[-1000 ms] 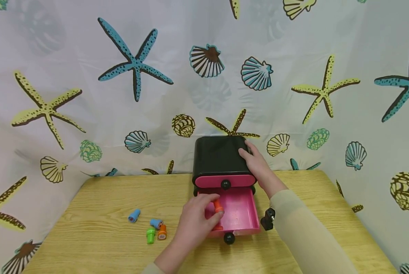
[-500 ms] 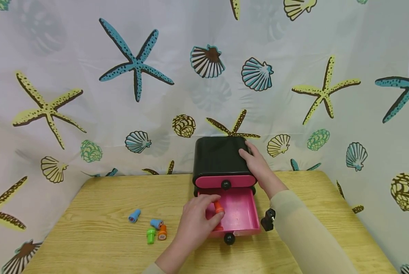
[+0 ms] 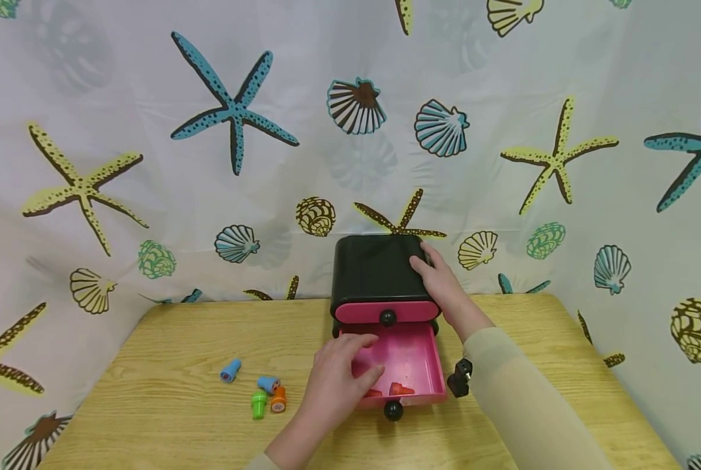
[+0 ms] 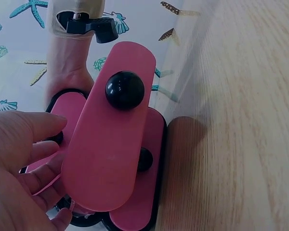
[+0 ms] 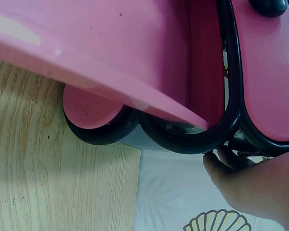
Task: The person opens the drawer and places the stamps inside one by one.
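A small black chest [image 3: 374,267] with pink drawers stands at the table's back edge. Its lower pink drawer [image 3: 412,352] is pulled out, black knob [image 3: 393,410] toward me. An orange stamp [image 3: 401,390] lies on its side at the drawer's front, and a second orange piece [image 3: 374,393] shows beside my thumb. My left hand [image 3: 353,365] hovers over the drawer's left half, fingers relaxed and holding nothing. My right hand [image 3: 438,277] grips the chest's top right corner. The left wrist view shows the drawer front [image 4: 106,159] and knob [image 4: 124,89] close up.
Several loose stamps lie on the wooden table [image 3: 168,418] to the left: a blue one [image 3: 230,370], another blue [image 3: 268,383], a green one [image 3: 259,404] and an orange one [image 3: 277,399]. A sea-patterned curtain [image 3: 239,163] hangs behind and to the right.
My left hand let go of the orange stamp it pinched; the stamp now lies at the drawer's front. The right hand has stayed on the chest.
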Motion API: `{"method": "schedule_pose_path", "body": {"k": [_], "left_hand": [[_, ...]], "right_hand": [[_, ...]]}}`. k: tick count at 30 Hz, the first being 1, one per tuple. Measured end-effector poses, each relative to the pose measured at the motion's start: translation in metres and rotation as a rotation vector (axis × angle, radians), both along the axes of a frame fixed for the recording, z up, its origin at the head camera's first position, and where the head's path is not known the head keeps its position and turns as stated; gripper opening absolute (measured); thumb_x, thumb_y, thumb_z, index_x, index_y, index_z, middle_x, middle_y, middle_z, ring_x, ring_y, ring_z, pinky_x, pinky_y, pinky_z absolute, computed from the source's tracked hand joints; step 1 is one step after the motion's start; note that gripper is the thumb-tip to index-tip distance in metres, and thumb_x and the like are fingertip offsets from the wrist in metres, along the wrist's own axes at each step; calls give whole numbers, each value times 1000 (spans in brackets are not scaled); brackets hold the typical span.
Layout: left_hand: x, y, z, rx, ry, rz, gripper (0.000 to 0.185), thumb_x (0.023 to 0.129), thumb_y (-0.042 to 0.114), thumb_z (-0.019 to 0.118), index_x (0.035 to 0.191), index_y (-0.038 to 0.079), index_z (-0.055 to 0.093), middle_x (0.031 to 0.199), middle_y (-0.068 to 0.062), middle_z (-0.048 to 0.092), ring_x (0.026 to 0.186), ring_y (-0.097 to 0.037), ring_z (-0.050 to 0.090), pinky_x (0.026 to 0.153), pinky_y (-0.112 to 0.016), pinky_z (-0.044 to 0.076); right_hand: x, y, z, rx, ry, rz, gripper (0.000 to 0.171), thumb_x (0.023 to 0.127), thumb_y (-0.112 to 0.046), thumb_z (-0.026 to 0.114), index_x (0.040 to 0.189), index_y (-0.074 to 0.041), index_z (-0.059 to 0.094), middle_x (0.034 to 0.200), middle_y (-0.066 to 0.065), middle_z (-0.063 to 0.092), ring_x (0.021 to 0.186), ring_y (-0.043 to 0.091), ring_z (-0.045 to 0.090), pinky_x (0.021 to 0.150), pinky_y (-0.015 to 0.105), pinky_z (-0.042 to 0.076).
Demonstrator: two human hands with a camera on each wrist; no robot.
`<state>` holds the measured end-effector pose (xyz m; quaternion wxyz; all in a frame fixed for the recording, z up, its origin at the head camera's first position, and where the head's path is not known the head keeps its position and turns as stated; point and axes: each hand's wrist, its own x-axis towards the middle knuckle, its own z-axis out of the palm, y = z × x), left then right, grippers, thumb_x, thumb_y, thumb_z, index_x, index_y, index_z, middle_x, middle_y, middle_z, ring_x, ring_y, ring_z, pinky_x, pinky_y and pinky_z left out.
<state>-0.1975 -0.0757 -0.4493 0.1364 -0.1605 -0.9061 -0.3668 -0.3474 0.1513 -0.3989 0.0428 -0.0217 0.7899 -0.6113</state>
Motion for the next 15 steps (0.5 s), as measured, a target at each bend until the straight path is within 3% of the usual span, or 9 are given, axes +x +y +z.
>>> {"method": "schedule_pose_path", "body": {"k": [8,15], "left_hand": [[2,-5,6,36,-50,15,47,94,18,92,138,12,75,133,-6,71,126,-30,62,108,-55,55],[2,-19,9,52,-66,62,48,96,20,90,141,14,74,139,-7,70,132,-32,61,110,-54,55]], "right_hand": [[0,0,-1,-12,9,8,70,118,-43,49,179,-24,19,185,10,12,169,33,10,134,57,18],[0,1,-2,-13,12,5,70,118,-43,49,179,-24,20,184,10,13,169,33,11,134,57,19]]}}
